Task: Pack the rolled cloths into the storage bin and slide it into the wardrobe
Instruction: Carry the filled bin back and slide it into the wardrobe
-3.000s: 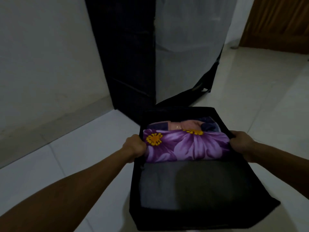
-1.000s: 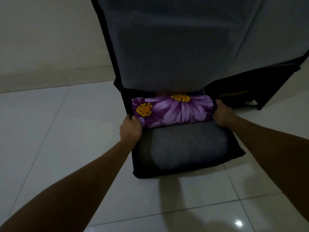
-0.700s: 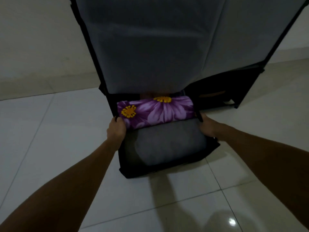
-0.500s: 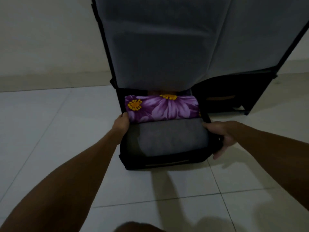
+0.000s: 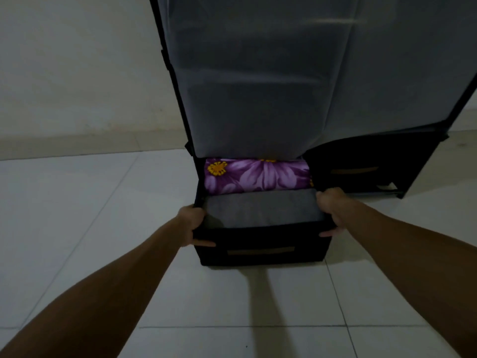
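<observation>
A black fabric storage bin stands on the tiled floor, its far half under the grey curtain of the wardrobe. Inside it lie a purple flowered rolled cloth and, nearer me, a grey rolled cloth. Any cloths farther back are hidden by the curtain. My left hand grips the bin's front left corner. My right hand grips the front right corner.
A second black bin with a brown handle sits in the wardrobe's bottom right compartment. A pale wall runs behind on the left. White floor tiles spread in front of the bin.
The bin has slid farther under the wardrobe curtain. Both my hands have shifted from the bin's side rims back to its front corners.
</observation>
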